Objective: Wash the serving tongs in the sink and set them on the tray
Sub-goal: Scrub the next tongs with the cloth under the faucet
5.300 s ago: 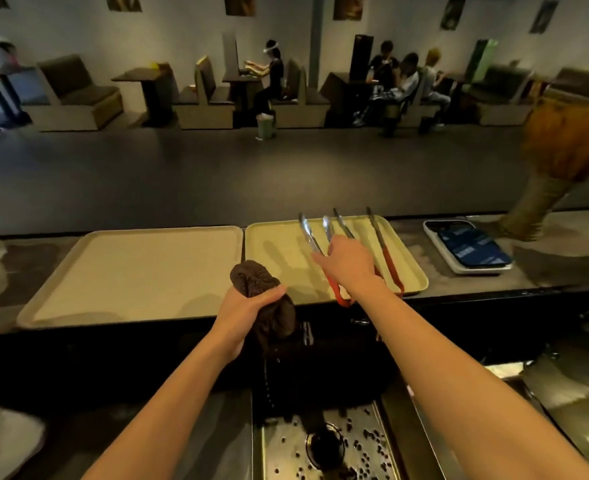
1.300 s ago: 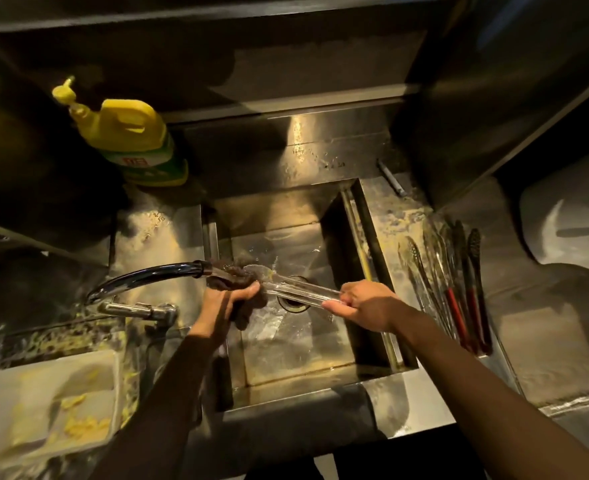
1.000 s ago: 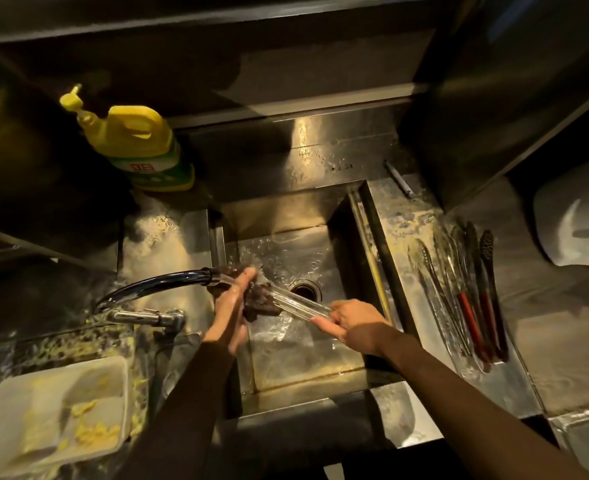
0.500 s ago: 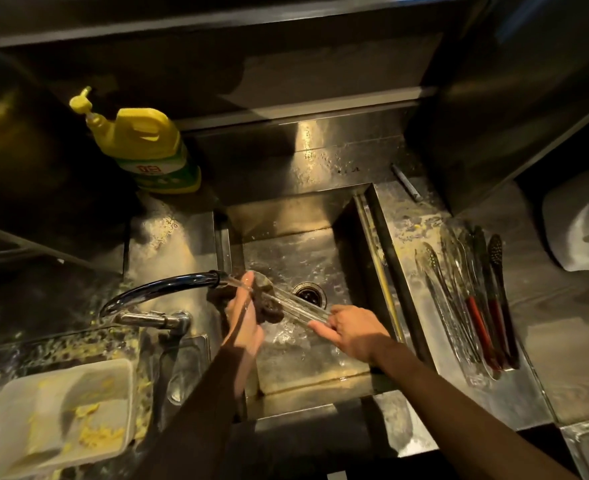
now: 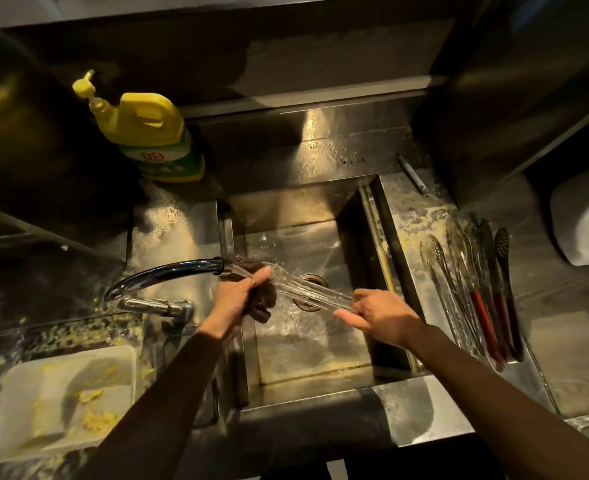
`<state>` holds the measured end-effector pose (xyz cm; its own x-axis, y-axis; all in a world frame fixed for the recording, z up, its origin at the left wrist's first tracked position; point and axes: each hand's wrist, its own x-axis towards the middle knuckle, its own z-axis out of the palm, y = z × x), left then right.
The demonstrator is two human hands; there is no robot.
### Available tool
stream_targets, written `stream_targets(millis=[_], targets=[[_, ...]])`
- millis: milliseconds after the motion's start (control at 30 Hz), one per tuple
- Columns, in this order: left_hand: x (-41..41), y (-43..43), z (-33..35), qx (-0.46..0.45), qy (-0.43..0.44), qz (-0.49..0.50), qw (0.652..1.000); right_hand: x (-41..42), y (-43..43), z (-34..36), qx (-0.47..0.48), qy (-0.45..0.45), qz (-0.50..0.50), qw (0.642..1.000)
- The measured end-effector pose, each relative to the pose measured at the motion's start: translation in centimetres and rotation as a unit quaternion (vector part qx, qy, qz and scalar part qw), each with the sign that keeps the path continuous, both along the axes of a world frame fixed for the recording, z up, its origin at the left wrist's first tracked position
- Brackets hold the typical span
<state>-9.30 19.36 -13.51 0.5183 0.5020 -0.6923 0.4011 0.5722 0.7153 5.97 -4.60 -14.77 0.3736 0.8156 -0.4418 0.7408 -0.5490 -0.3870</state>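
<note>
Dim steel counter [image 5: 418, 420]; tongs [image 5: 307, 291] over sink [image 5: 286, 206] middle, under tap [image 5: 168, 273]. Right hand [image 5: 379, 315] pinches their end, left hand [image 5: 237, 299] fingers curl round cloth [image 5: 263, 303]. Spare tongs [image 5: 476, 292] lie near counter's right edge.

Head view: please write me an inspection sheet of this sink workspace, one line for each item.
Surface: wet steel counter around the sink, with yellow scraps on it.
Job's things: tongs held over the sink under water running from the faucet; spare tongs lie right of the sink.
Clutter: yellow detergent bottle behind left; white container with yellow scraps, front left; thin grey stick behind right.
Hands: left hand grips a dark cloth against the tongs; right hand holds their other end.
Cables: nothing seen.
Surroundings: dark steel panels; white object far right.
</note>
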Motion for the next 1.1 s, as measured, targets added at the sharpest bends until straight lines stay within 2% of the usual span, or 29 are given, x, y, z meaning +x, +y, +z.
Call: stream_targets(millis=[33,133,233,300,367,467,600,667,733,833,933,1033,1100], targets=[[0.1,-0.3,0.2,0.026,0.009,-0.007,1.0,0.1,0.2,0.4,-0.005,-0.007,0.012,1.0],[0.4,-0.6,0.1,0.098,0.006,0.075,0.992,0.1,0.9,1.3,-0.014,-0.035,0.03,0.999],[0.7,0.1,0.0,0.189,0.005,0.111,0.976,0.8,0.9,1.8,-0.014,-0.051,0.032,0.998],[0.6,0.7,-0.1,0.137,0.002,0.184,0.973,1.3,0.3,1.7,0.0,-0.04,-0.003,0.999],[0.4,1.3,-0.5,0.021,-0.038,0.237,0.97,1.1,-0.2,1.3,0.062,-0.002,-0.083,0.995],[0.1,0.6,-0.9,-0.138,-0.11,0.23,0.957,-0.7,0.8,1.2,0.129,0.094,-0.187,0.969],[1.0,-1.3,-0.5,-0.279,-0.163,0.244,0.914,-4.2,3.3,1.0,0.089,0.145,-0.175,0.97],[1.6,-1.9,-0.5,-0.274,-0.179,0.215,0.92,-5.5,4.7,1.1,0.093,0.144,-0.175,0.969],[1.8,-3.2,-1.0,-0.205,-0.163,0.132,0.956,-6.1,5.9,1.2,0.094,0.144,-0.171,0.97],[2.2,-4.8,-1.6,-0.149,-0.097,0.063,0.982,-6.3,6.8,1.4,0.091,0.157,-0.17,0.969],[2.2,-4.5,-1.5,-0.127,-0.058,0.057,0.989,-6.5,6.6,1.8,0.085,0.176,-0.168,0.966],[2.2,-3.1,-1.2,-0.125,-0.077,0.062,0.987,-5.1,5.8,2.6,0.06,0.168,-0.126,0.976],[1.8,-1.9,-1.7,-0.141,-0.091,0.112,0.979,-3.8,4.9,2.7,0.056,0.158,-0.096,0.981]])
